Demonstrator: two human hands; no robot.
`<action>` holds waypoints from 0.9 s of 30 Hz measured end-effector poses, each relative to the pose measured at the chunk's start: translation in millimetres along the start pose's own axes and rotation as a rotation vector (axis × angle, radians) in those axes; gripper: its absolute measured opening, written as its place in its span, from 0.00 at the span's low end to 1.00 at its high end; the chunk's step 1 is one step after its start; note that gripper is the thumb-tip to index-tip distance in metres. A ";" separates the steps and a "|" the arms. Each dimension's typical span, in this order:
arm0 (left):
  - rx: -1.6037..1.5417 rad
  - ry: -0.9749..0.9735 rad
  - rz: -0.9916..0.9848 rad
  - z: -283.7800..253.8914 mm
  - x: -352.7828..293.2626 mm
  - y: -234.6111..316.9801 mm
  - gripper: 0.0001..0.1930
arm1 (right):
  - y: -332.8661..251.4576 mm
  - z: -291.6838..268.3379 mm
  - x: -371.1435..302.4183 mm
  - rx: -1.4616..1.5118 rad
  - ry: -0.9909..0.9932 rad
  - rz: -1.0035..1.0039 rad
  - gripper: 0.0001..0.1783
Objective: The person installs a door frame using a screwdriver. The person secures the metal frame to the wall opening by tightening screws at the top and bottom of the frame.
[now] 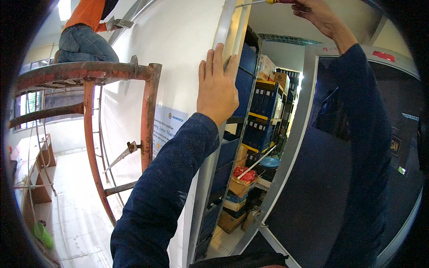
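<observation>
My left hand (217, 89) lies flat with its fingers stretched upward against the edge of a white wall panel, beside a silver metal frame (224, 27). At the top edge of the view, my right hand (318, 17) grips a screwdriver (270, 2) with a red and yellow handle. Its shaft points left and meets the upper part of the frame. The end of the handle and part of the right fingers are cut off by the picture's edge, and the screwdriver's exact contact point is hard to make out.
Rusty scaffolding (147, 111) stands left, with a person in jeans (87, 44) and an orange top on it, holding a flat tool. A grey-framed dark door (308, 178) is at right. Shelves with binders (263, 100) and a carton (241, 185) fill the room behind.
</observation>
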State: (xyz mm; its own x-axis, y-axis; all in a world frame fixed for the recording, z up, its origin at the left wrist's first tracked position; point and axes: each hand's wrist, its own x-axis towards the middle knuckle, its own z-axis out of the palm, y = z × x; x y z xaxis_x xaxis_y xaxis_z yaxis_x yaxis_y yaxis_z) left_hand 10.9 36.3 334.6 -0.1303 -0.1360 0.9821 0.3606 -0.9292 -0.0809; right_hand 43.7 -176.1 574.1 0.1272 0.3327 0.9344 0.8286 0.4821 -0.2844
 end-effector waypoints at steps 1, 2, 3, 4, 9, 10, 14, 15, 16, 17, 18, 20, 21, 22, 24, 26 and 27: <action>-0.001 0.000 0.003 0.0 1.2 2.2 0.34 | -4.5 -1.3 -5.4 0.073 0.039 0.040 0.25; -0.008 -0.003 0.010 -0.3 2.0 3.4 0.35 | -8.5 -1.0 -10.6 0.151 0.080 0.077 0.26; -0.012 -0.006 0.018 -1.1 2.4 3.9 0.35 | 5.1 -14.8 4.7 -0.152 0.044 0.083 0.23; -0.031 0.001 0.026 0.4 5.4 11.1 0.35 | 12.3 -34.6 16.6 -0.476 0.025 0.088 0.21; -0.058 -0.007 0.012 3.3 5.7 13.3 0.34 | 45.6 -50.7 45.2 -0.286 0.038 -0.144 0.22; -0.048 -0.013 0.008 4.0 3.3 9.5 0.34 | 47.6 -42.4 43.3 -0.120 -0.007 -0.216 0.24; -0.015 0.000 0.016 1.3 2.8 3.7 0.34 | 26.4 -22.2 23.3 0.036 -0.038 -0.187 0.22; -0.002 -0.002 0.027 -0.7 6.7 7.5 0.34 | 19.0 -28.3 16.0 -0.283 -0.068 -0.177 0.21; -0.017 0.003 0.029 0.7 7.7 11.0 0.34 | 12.6 -31.8 10.9 -0.627 -0.098 -0.159 0.20; -0.026 -0.004 0.027 1.1 8.5 13.1 0.34 | 17.5 -43.0 25.3 -0.636 -0.091 -0.159 0.20; -0.044 -0.011 0.024 4.0 9.2 17.1 0.34 | 29.3 -64.4 52.8 -0.676 -0.070 -0.173 0.23; -0.018 -0.011 0.019 8.1 4.9 10.3 0.34 | 32.5 -52.0 57.5 -0.681 -0.071 -0.191 0.25; 0.020 -0.017 0.014 6.6 0.0 0.8 0.34 | 16.8 -14.9 29.6 -0.297 0.015 -0.128 0.28; 0.018 -0.014 0.015 5.0 1.0 2.2 0.34 | 10.6 -14.4 23.5 -0.121 0.065 -0.093 0.29; 0.006 -0.028 0.009 0.3 2.7 3.6 0.35 | 14.2 -29.8 28.8 -0.065 -0.092 -0.071 0.26; -0.018 -0.012 0.016 1.7 5.1 10.7 0.35 | 23.8 -52.9 43.5 -0.209 -0.288 -0.072 0.21; -0.029 -0.002 0.018 2.3 5.8 13.0 0.35 | 27.9 -58.9 49.6 -0.363 -0.174 -0.096 0.19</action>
State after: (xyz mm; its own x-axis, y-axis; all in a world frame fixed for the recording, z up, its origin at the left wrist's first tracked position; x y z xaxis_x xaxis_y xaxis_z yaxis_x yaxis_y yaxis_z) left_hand 16.9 24.2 339.6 -0.1220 -0.1521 0.9808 0.3359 -0.9362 -0.1034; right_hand 105.2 -193.9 625.1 -0.0284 0.4476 0.8938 0.9746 0.2112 -0.0748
